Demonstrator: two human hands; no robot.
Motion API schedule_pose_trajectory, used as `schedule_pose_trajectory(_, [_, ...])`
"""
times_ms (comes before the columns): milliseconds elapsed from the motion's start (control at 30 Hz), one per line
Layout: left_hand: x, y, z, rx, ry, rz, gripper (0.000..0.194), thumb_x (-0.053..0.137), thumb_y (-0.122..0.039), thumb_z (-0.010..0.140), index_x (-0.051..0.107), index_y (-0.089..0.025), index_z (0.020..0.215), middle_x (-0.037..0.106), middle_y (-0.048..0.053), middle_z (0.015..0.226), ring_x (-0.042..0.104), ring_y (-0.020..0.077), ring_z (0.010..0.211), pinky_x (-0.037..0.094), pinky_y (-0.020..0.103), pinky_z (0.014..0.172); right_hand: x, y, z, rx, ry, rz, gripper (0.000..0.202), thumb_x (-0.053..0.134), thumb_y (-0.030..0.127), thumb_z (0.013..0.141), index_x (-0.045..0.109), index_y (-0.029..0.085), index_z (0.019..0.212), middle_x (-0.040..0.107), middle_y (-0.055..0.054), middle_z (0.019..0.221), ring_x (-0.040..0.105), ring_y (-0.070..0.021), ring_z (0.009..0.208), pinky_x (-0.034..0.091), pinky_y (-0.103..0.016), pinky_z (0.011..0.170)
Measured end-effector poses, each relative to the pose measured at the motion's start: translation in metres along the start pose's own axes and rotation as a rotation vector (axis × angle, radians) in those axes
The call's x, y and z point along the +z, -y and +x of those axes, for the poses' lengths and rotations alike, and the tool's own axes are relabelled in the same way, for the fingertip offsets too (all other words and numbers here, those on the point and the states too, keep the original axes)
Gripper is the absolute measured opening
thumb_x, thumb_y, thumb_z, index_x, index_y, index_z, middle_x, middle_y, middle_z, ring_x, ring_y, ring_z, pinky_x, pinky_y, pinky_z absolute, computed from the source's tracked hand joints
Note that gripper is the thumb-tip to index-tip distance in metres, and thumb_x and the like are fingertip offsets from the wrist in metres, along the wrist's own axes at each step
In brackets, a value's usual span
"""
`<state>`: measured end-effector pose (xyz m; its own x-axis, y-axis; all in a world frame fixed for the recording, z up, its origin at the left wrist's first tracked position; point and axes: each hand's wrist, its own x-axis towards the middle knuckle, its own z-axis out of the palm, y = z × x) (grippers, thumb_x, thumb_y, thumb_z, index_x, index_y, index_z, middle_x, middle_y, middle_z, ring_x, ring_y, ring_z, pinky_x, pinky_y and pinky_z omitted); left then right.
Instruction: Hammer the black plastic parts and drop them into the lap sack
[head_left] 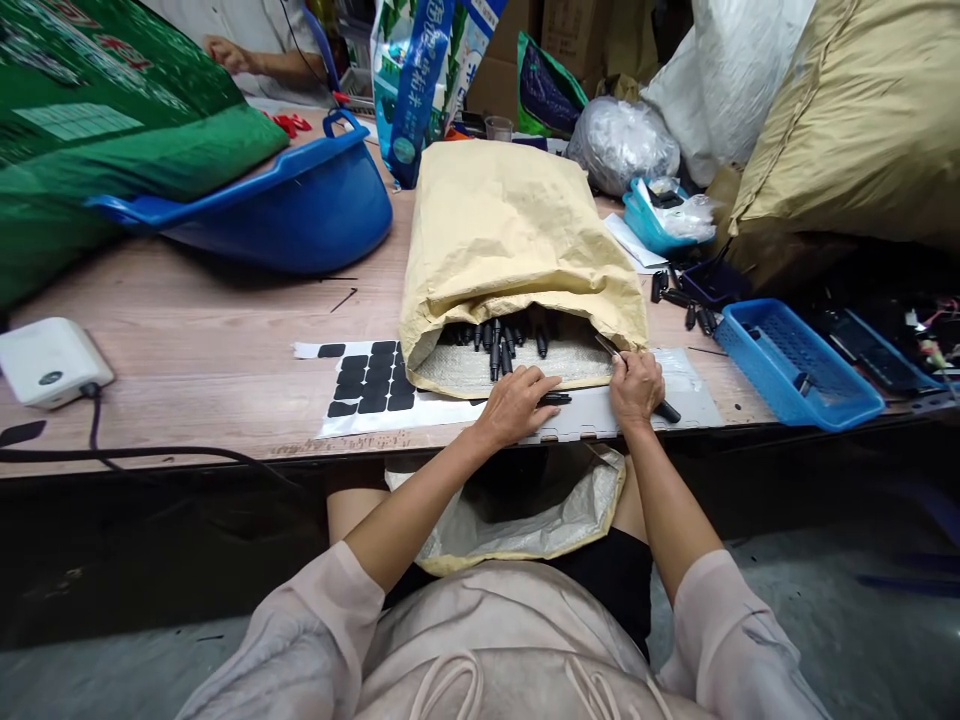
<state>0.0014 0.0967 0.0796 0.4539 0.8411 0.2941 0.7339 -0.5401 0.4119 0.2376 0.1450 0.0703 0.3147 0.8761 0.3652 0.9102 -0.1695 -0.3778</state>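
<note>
Two bare hands at the counter's (187, 350) near edge, apart from each other. L hand (520, 405) is closed on a black stick (555, 398), end poking out twd the R hand (637, 388). R hand is clamped round a thin tool (666, 411): dark handle out below it to the R, narrow end pointing up-L at the bag mouth.

Paper bag (510, 210) lies just beyond both hands, mouth facing them, w/ loose black sticks (495, 350) inside, incl. several near the L hand. 2nd bag (450, 535), also open, is below the hands on the lap.

White sheet w/ black squares (375, 385): L of the L hand, partly under the paper bag. Blue basket (840, 405): R of the R hand. Blue basin (285, 220): beyond L hand, off to the L. White box w/ cable (52, 360): well L of L hand. Another person's hand (227, 55) is far beyond, upper L.
</note>
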Motion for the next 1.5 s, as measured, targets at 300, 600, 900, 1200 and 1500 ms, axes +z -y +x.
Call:
schedule_pose_trajectory(300, [0.008, 0.011, -0.008, -0.109, -0.123, -0.174, 0.009, 0.078, -0.025, 0.091, 0.075, -0.022, 0.099, 0.067, 0.007, 0.098, 0.063, 0.0256, 0.1, 0.052, 0.04, 0.092, -0.012, 0.0, 0.005, -0.086, 0.105, -0.027, 0.023, 0.059, 0.027, 0.092, 0.077, 0.02, 0.104, 0.066, -0.015, 0.11, 0.054, -0.0299, 0.103, 0.044, -0.042, 0.089])
schedule_pose_trajectory(600, [0.004, 0.009, -0.001, -0.362, -0.129, -0.233, 0.011, 0.078, -0.02, 0.088, 0.076, -0.023, 0.099, 0.07, 0.005, 0.102, 0.061, 0.0269, 0.106, 0.047, 0.042, 0.095, -0.059, -0.004, -0.058, -0.13, 0.24, 0.407, 0.036, 0.044, 0.048, 0.103, 0.069, 0.022, 0.098, 0.069, -0.005, 0.085, 0.064, -0.0218, 0.08, 0.05, -0.033, 0.076])
schedule_pose_trajectory(900, [0.004, 0.005, 0.0, -0.381, -0.112, -0.193, 0.012, 0.079, -0.025, 0.089, 0.077, -0.025, 0.101, 0.072, 0.005, 0.105, 0.06, 0.0265, 0.11, 0.044, 0.043, 0.097, -0.053, 0.023, -0.1, -0.256, 0.125, 0.397, 0.039, 0.044, 0.037, 0.106, 0.073, 0.021, 0.126, 0.078, -0.012, 0.117, 0.072, -0.0247, 0.107, 0.057, -0.037, 0.093])
schedule_pose_trajectory(1200, [0.008, 0.009, 0.001, -0.376, -0.133, -0.219, 0.01, 0.079, -0.028, 0.091, 0.08, -0.025, 0.1, 0.072, 0.005, 0.104, 0.061, 0.0276, 0.111, 0.045, 0.045, 0.097, -0.061, 0.032, -0.106, -0.298, 0.167, 0.203, 0.045, 0.04, 0.032, 0.108, 0.071, 0.026, 0.14, 0.077, -0.009, 0.109, 0.073, -0.0223, 0.098, 0.056, -0.03, 0.083])
schedule_pose_trajectory(1500, [0.004, 0.004, 0.003, -0.432, -0.098, -0.226, 0.013, 0.084, -0.028, 0.089, 0.079, -0.025, 0.101, 0.072, 0.005, 0.105, 0.06, 0.0277, 0.111, 0.045, 0.046, 0.099, -0.057, 0.041, -0.113, -0.346, 0.199, 0.211, 0.044, 0.04, 0.033, 0.109, 0.072, 0.026, 0.138, 0.077, -0.007, 0.107, 0.072, -0.0207, 0.096, 0.054, -0.027, 0.081])
